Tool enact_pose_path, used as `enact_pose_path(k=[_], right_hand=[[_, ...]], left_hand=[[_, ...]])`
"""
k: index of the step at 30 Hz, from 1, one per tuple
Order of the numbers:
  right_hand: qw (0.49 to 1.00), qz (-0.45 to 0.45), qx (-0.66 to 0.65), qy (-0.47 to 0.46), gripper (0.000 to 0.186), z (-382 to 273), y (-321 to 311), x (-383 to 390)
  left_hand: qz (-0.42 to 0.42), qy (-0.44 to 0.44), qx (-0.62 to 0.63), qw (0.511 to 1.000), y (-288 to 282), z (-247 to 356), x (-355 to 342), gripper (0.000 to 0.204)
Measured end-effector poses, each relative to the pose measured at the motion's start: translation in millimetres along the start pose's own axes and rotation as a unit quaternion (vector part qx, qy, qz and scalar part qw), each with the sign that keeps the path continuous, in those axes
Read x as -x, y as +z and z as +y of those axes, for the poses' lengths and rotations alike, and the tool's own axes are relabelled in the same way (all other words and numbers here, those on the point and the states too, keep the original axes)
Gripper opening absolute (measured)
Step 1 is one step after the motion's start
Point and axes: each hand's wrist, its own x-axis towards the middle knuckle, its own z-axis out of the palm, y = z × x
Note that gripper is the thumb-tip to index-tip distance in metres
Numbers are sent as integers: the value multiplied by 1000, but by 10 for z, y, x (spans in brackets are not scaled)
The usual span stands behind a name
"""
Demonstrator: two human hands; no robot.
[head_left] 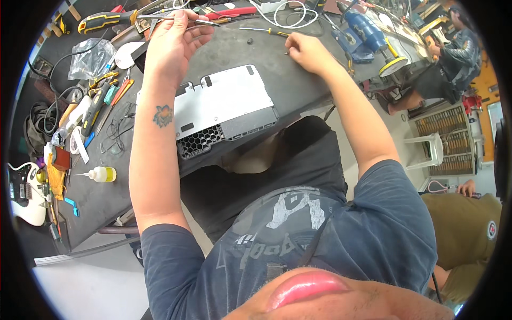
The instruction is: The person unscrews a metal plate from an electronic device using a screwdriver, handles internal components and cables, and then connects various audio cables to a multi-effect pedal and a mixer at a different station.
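My left hand (181, 37) pinches a thin metal tool (208, 22) near the bench's back, beside a yellow-and-black screwdriver handle (106, 21); its lower fingers are loosely curled. My right hand (304, 50) has curled fingers by another screwdriver (277, 32); a tiny dark tip shows below them, too small to name. A grey panel (224, 96) with black edging and honeycomb mesh lies flat at the bench's front edge, between my forearms.
The dark bench (250, 53) holds tool clutter at left, a dropper bottle (101, 174), a white guitar body (26, 192) and a blue power tool (362, 34). A person (453, 64) sits at upper right, another (464, 240) at lower right, near a white chair (426, 149).
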Motion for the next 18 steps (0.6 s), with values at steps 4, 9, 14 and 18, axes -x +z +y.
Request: enact_pose_path(k=[4, 9, 14, 18], right_hand=[[998, -39, -38, 7, 20, 42, -126, -80], [985, -108, 37, -127, 22, -13, -134, -152], [982, -126, 87, -113, 16, -77, -58, -170], [991, -2, 51, -122, 16, -53, 72, -130]], left_hand=[[10, -1, -2, 1000, -81, 8, -38, 26], [3, -5, -7, 1000, -145, -24, -73, 26], [-10, -1, -3, 1000, -238, -54, -101, 27], [-12, 0, -11, 1000, -193, -55, -90, 29]])
